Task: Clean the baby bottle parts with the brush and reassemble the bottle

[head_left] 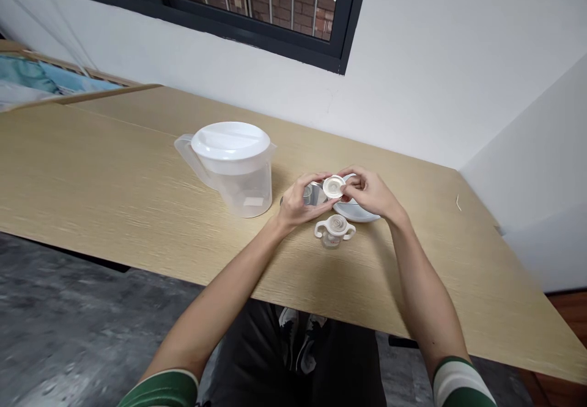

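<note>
My left hand is curled round a clear bottle, thumb and fingers on either side of it. At the bottle's right end is a round white cap, its ringed face turned toward me. The fingers of my right hand pinch that cap at its right edge. Whether the cap is fixed to the bottle, I cannot tell. Just below my hands, a small cup with two white handles stands upright on the table. A pale round dish lies behind my right hand, partly hidden by it.
A clear pitcher with a white lid stands left of my hands, its handle pointing left. The wooden table meets a white wall with a dark-framed window. Its front edge runs just before my legs. A thin white strip is at the right.
</note>
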Available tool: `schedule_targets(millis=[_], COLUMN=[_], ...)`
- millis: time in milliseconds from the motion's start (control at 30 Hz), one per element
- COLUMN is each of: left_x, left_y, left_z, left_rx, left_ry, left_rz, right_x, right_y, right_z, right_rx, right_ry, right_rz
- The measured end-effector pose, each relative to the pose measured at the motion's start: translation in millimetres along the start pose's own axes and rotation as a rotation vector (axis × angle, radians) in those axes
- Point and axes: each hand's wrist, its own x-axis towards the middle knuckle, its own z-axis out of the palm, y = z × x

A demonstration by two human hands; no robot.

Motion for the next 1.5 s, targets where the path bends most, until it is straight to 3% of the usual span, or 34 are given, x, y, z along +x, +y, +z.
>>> schedule_targets(millis=[300, 433, 567, 733, 833, 967, 1133, 1200, 1267, 1500], left_x=[-1.1, -3.8, -0.1, -0.1, -0.2, 8.2, 18.1, 17.0, 14.1, 7.8], left_y=[-3.3, -5.6, -2.1, 2.2, 4.2, 2.9, -2.2, -2.2, -2.0, -2.7], left_z=[0.9, 3.2, 2.8, 3.7, 2.1, -6.3, -12.1, -9.7, -6.0, 0.7], left_rx=[-0.041, -0.155, -0.284, -0.359, -0.331, -0.468, -0.652, -0.672, -0.708, -0.699], left_ry=[0.051, 0.05, 0.071, 0.056, 0.01, -0.149, -0.731, -0.889, -0.958, -1.028], left_rz=[0.032, -0.031, -0.07, -0.088, -0.186, -0.394, -0.548, -0.587, -0.601, -0.632], right_x=[5.3, 6.9, 7.2, 3.9, -4.1, -21.2, -40.3, -46.3, -52.2, -67.5], right_y=[4.4, 8.9, 8.2, 2.7, -0.5, -2.0, -0.1, -1.5, -5.8, -32.3], right_z=[-1.4, 2.2, 6.4, 8.5, 5.4, -4.4, -14.4, -14.6, -12.2, 12.0], right_rx=[0.18, 0.271, 0.499, 0.653, 0.634, 0.575, 0.513, 0.406, 0.228, -0.499], right_ry=[-0.004, -0.075, -0.161, -0.152, -0.109, 0.062, 0.215, 0.224, 0.187, 0.062], right_rz=[0.102, 0.208, 0.22, 0.196, 0.22, 0.219, 0.219, 0.221, 0.204, 0.002])
